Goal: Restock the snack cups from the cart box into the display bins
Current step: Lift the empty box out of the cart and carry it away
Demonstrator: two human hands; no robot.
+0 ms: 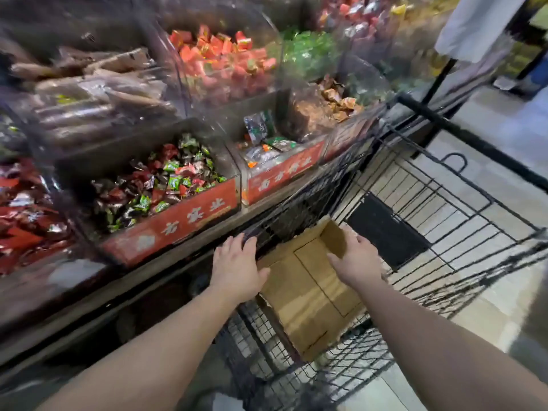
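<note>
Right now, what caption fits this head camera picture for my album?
Both bare hands, left hand and right hand, reach into the cardboard box in the wire cart beside candy bins.

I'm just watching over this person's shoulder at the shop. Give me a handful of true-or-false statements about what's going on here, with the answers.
1. The brown cardboard box sits inside the black wire cart. True.
2. The box is piled full of snack cups. False: what shows of its inside is bare cardboard, with no cups in sight.
3. The left hand rests at the box's left edge, by the cart rim. True.
4. The right hand is lifting a snack out of a bin. False: it is down at the box's right flap and holds no snack.
5. The clear bin with the red front label holds green, red and dark wrapped candies. True.
</note>
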